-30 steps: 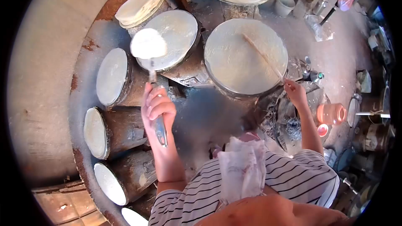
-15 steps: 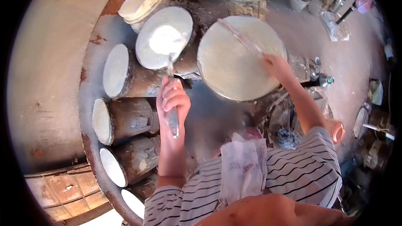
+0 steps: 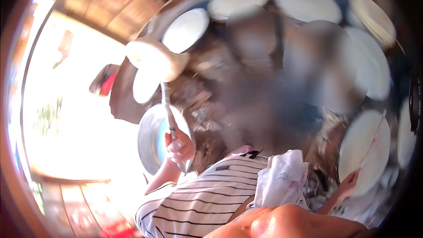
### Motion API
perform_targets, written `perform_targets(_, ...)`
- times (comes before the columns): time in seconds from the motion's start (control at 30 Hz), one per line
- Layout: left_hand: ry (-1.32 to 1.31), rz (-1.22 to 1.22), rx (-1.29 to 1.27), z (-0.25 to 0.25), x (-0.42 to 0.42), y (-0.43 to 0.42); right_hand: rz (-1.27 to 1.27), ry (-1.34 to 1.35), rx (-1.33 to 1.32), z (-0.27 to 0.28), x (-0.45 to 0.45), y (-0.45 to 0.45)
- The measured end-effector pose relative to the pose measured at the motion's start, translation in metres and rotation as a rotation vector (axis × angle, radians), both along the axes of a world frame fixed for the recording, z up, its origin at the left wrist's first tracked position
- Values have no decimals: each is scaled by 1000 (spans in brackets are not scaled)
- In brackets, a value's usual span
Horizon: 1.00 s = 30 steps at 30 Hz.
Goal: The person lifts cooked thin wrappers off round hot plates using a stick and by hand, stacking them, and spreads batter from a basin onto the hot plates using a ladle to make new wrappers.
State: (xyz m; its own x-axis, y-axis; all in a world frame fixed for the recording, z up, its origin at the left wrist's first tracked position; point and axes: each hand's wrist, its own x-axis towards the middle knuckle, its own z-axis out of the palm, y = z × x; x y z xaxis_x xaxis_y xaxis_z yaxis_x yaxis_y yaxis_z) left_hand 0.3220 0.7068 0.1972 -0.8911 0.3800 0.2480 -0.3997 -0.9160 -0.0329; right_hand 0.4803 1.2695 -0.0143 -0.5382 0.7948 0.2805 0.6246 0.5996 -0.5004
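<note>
Glaring daylight fills the background opening (image 3: 75,119). Left hand (image 3: 180,147): fingers wrap around the ladle (image 3: 167,101) handle — its head sits beyond the metal basin (image 3: 147,145). Right hand (image 3: 347,187): fingers pinch a thin stick (image 3: 374,139), which extends over a round griddle (image 3: 356,143).

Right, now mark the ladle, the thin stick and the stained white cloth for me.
Ladle (image 3: 166,97): head view, on its handle.
Thin stick (image 3: 374,139): head view, about midway along its shaft.
Stained white cloth (image 3: 281,179): head view, middle of its front.

Black-striped white shirt (image 3: 200,200); pink-smudged white cloth (image 3: 281,180); stick (image 3: 374,139) seemingly pinkish.
</note>
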Motion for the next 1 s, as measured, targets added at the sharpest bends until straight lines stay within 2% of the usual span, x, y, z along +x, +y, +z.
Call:
perform_targets(0.03,-14,148,-12,1,15,-30,163,105,-88,-7,-55,-32)
perform_targets(0.07,-29,275,-21,1,24,-61,309,51,-104,8,-121,-86)
perform_targets(0.13,-103,487,-43,-13,39,-122,618,-13,-348,53,-222,-210)
perform_targets(0.17,-158,583,-55,-26,44,-149,857,170,-499,23,-260,-251)
perform_targets(0.2,-265,575,36,-32,47,-169,1048,165,-600,23,-292,-297)
perform_targets(0.23,-419,672,131,-44,46,-189,1153,235,-772,14,-313,-345)
perform_targets(0.27,-565,762,229,-65,42,-215,1182,61,-805,20,-328,-382)
perform_targets(0.3,-695,769,288,-99,43,-242,1208,30,-835,45,-339,-417)
perform_targets(0.37,-1028,834,289,-182,33,-289,1295,-56,-650,31,-378,-455)
perform_targets(0.43,-1371,968,100,-265,5,-325,1369,-203,-566,25,-427,-479)
perform_targets(0.47,-1433,974,78,-300,-5,-338,1364,-102,-589,24,-449,-486)
perform_targets(0.5,-1489,949,34,-321,-29,-344,1343,-185,-529,28,-481,-492)
perform_targets(0.57,-1476,1024,103,-312,-82,-339,1381,45,-351,29,-549,-498)
perform_targets(0.63,-1478,790,-61,-279,-117,-318,1358,111,-25,48,-627,-500)
perform_targets(0.7,-1589,695,-354,-262,-126,-290,1307,64,143,63,-684,-502)
perform_targets(0.77,-1858,920,-776,-257,-139,-277,1278,-92,338,56,-733,-500)
perform_targets(0.8,-1998,1018,-1005,-252,-139,-277,1269,-147,301,53,-749,-500)
perform_targets(0.87,-1796,1180,-1170,-226,-165,-284,1281,-200,293,54,-770,-501)
perform_targets(0.97,-1378,1360,-1373,-179,-265,-286,1204,-250,327,47,-793,-495)
perform_targets(1.0,-1233,1338,-1413,-171,-301,-284,1208,-216,305,48,-797,-494)
